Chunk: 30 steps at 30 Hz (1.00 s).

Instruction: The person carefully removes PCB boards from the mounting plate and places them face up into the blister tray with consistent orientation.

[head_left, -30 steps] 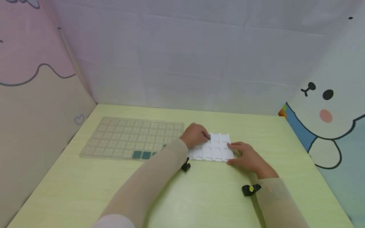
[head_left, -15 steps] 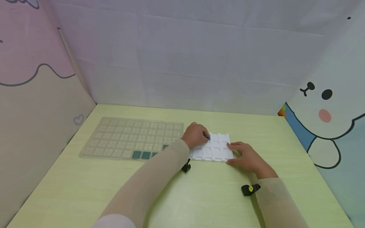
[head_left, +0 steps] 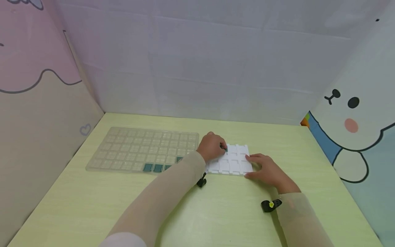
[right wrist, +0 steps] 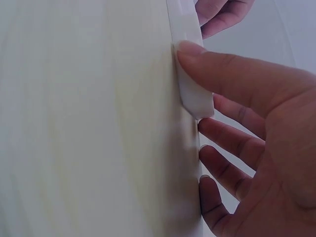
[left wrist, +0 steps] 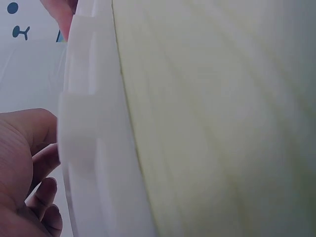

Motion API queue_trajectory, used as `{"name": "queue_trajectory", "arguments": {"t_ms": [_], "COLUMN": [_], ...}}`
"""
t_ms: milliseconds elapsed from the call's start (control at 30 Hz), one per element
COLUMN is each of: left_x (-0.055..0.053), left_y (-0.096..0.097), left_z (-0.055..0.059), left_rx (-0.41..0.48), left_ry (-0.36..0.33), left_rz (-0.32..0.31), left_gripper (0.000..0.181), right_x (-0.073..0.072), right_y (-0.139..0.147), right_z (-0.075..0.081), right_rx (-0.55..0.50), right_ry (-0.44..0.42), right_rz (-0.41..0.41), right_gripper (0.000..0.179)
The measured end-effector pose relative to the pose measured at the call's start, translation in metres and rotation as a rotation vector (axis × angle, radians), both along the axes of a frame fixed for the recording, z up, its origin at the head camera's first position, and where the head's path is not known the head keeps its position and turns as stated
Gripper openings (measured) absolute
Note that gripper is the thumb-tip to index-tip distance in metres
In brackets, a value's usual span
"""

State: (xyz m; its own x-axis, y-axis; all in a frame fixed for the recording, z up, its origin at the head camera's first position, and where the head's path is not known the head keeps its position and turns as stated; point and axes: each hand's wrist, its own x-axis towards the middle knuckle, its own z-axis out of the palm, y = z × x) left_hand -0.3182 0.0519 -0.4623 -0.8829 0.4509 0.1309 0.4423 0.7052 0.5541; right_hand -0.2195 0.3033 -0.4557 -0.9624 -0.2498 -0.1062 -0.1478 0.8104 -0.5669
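Observation:
In the head view my left hand (head_left: 211,146) reaches over the far left part of a white compartment tray (head_left: 234,161). Its curled fingers pinch a small dark green square tile (head_left: 226,149), mostly covered by the fingertips. My right hand (head_left: 266,171) grips the tray's right end, thumb at the near corner and index finger farther up the edge. The right wrist view has that thumb (right wrist: 192,52) pressed on the tray's side (right wrist: 195,94), the other fingers spread behind. In the left wrist view the tray's side wall hides the left fingertips.
Left of the white tray lies a large clear plastic grid tray (head_left: 135,147), partly behind the left forearm. Several dark green tiles (head_left: 148,167) sit in its near cells. A pale fabric wall (head_left: 200,68) stands at the table's back, with printed panels at both sides.
Almost nothing differs. The left hand stays at the same far compartment with only tiny shifts of its fingers and wrist. The right hand and both trays hold their places.

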Motion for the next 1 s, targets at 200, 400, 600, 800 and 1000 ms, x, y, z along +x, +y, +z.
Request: {"name": "queue_trajectory", "arguments": {"t_ms": [200, 400, 600, 800, 1000], "left_x": [0.002, 0.005, 0.012, 0.019, 0.026], "left_y": [-0.001, -0.005, -0.010, -0.013, -0.016], "left_z": [-0.001, 0.002, 0.009, 0.013, 0.015], "left_rx": [0.019, 0.036, 0.032, 0.005, 0.018], "left_ry": [0.001, -0.007, -0.004, 0.011, -0.005], "left_rz": [0.015, 0.017, 0.014, 0.012, 0.017], "left_gripper": [0.011, 0.011, 0.009, 0.010, 0.009], "right_x": [0.000, 0.000, 0.000, 0.001, 0.000], "right_y": [0.000, -0.001, -0.001, 0.000, -0.001], "right_z": [0.000, 0.001, 0.001, 0.000, 0.000], "right_rx": [-0.002, -0.003, -0.005, -0.006, -0.004], "right_ry": [-0.007, -0.008, -0.008, 0.001, -0.006], "right_rz": [-0.006, -0.004, -0.003, 0.005, -0.002], "right_gripper": [0.075, 0.075, 0.075, 0.075, 0.075]}}
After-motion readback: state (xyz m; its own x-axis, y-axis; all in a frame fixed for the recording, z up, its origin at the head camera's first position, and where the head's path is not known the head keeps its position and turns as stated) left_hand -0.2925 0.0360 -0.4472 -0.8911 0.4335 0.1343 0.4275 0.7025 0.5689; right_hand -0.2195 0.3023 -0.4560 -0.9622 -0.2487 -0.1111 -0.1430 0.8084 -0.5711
